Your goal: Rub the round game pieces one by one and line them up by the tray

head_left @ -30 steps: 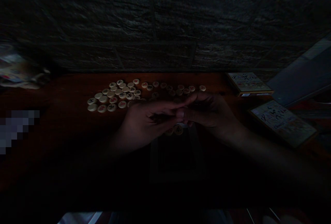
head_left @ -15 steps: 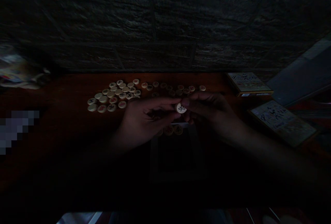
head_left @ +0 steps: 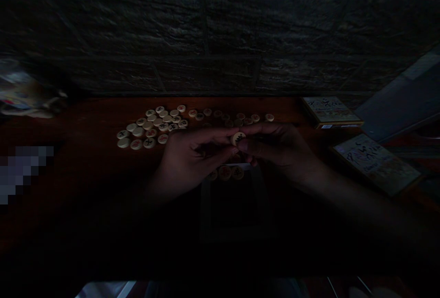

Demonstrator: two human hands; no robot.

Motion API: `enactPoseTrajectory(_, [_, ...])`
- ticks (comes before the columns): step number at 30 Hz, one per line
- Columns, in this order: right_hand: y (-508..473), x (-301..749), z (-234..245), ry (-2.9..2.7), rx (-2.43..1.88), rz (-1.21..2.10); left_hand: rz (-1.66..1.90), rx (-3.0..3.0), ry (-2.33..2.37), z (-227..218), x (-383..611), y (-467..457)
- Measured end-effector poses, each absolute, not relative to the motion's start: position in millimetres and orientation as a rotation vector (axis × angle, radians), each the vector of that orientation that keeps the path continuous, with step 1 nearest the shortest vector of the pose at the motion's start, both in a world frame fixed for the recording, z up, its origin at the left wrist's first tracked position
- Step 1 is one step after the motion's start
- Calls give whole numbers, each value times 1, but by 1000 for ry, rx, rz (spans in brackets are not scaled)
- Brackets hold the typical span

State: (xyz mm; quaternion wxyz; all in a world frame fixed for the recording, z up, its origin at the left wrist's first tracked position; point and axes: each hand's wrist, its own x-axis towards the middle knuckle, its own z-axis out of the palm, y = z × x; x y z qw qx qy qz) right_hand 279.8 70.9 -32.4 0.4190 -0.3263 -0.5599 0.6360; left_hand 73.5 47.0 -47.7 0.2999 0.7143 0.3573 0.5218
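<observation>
Because the light is very low, you can make out only the brighter things on the dark reddish-brown wooden table, which ends at a rough grey stone wall. A loose heap of pale round wooden game discs with black and red characters lies to the left of your hands, and a scattered row of the same discs runs along the far edge just beyond your knuckles, partly hidden by them. To the right lie flat printed cardboard box halves, one far and one near, well apart from your hands. A crumpled pale wrapper sits at the far left. Directly under your hands is a dark rectangular frame, barely visible, with discs at its far rim. Your left hand and right hand meet above that rim, fingers narrowed into pinches, and both close on one pale disc marked with a black character, held tilted between the fingertips, off the table. By count: one disc is held, three at the frame's rim, roughly twenty in the heap, about eleven in the row, and two box halves; the dimness keeps the larger counts uncertain.
</observation>
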Motion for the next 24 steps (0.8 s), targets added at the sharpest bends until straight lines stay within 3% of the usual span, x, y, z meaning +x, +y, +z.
enactPoseTrajectory(12, [66,275,-33,-1405,-812,1560,1222,2154,969,-39,72,44])
enactPoseTrajectory(24, [66,277,-28,-1510,-874,1483,1290,1912,927,-36,78,44])
